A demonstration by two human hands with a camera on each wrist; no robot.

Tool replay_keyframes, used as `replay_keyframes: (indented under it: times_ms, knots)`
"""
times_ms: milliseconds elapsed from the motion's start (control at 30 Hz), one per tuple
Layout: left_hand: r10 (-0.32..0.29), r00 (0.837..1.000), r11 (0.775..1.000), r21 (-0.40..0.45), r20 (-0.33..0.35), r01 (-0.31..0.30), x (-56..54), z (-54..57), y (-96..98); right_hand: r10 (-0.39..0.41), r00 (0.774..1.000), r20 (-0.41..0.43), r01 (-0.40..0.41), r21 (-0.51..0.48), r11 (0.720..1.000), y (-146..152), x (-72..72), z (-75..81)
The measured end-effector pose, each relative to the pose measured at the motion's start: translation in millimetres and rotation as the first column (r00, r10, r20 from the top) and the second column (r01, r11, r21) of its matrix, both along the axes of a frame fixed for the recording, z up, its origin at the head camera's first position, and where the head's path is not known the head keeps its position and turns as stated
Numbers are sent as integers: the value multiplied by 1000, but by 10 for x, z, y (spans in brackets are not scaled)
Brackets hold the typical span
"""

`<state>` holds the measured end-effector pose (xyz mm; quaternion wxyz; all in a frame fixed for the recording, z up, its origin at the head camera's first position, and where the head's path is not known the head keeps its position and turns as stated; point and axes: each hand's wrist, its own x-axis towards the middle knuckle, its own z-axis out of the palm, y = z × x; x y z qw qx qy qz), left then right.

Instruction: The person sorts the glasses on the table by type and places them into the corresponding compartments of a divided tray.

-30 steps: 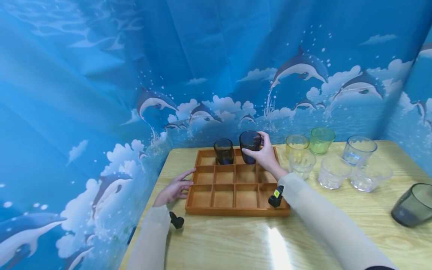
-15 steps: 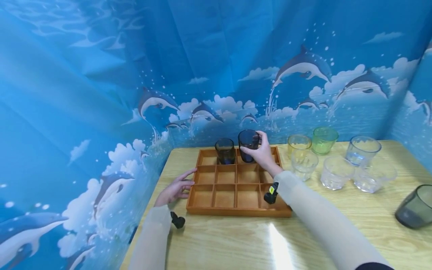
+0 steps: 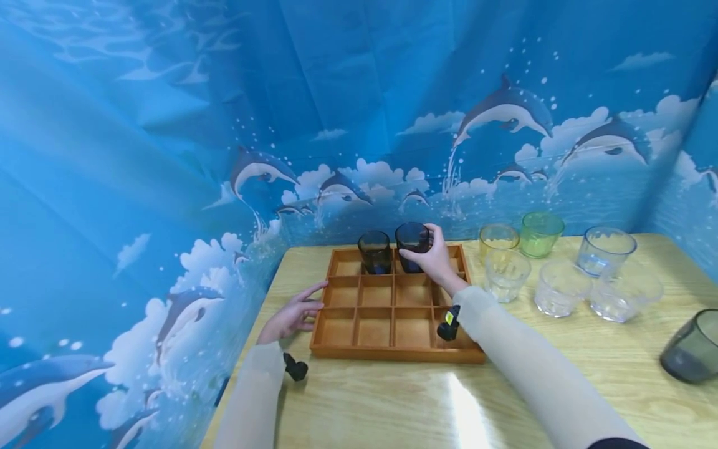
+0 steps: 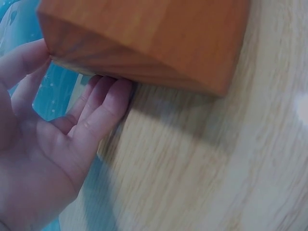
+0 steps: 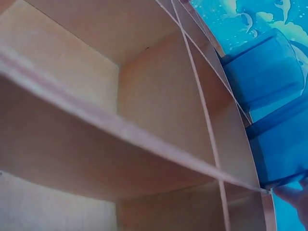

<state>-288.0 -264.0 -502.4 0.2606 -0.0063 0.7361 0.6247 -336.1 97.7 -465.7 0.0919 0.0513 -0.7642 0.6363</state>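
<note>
My right hand (image 3: 434,255) grips a dark tumbler (image 3: 411,242) between thumb and fingers, its base down in the third compartment of the back row of a wooden divided tray (image 3: 395,354). Just left of it, a second dark tumbler (image 3: 374,251) stands in the second back compartment. Both tumblers look blue in the right wrist view, the held one (image 5: 284,144) nearer the fingertips at the edge. My left hand (image 3: 291,317) rests against the tray's left side. In the left wrist view its extended fingers (image 4: 103,108) touch the lower edge of the tray (image 4: 144,43).
Right of the tray stand a yellow glass (image 3: 498,239), a green glass (image 3: 541,236), a blue-tinted glass (image 3: 606,252) and three clear glasses (image 3: 507,284). A grey glass (image 3: 692,349) stands nearer at far right. A dolphin-print curtain (image 3: 359,125) hangs behind the table (image 3: 392,405).
The right hand has lowered the dark tumbler slightly, after shifting a little left over the tray. My left hand stays at the tray's side. The view has shifted slightly.
</note>
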Motion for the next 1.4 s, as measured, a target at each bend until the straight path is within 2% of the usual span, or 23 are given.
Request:
replay_keyframes:
  times_ms: [500,800,1133,1400]
  knots:
    - [-7,1000,1000,8,-29,7,-23,-35,-9,-8,999,37,9,-14,1000,-31,-89,-61]
    - [-3,1000,1000,13,-21,4,-9,-57,-14,-3,997,74,3,-2,1000,-73,-94,-163]
    - [-1,1000,1000,11,-16,1,-10,-26,-7,42,997,71,-45,41,998,-7,-20,-79]
    - [-1,1000,1000,17,-13,1,-16,-39,-15,31,997,72,-36,60,998,32,18,-51]
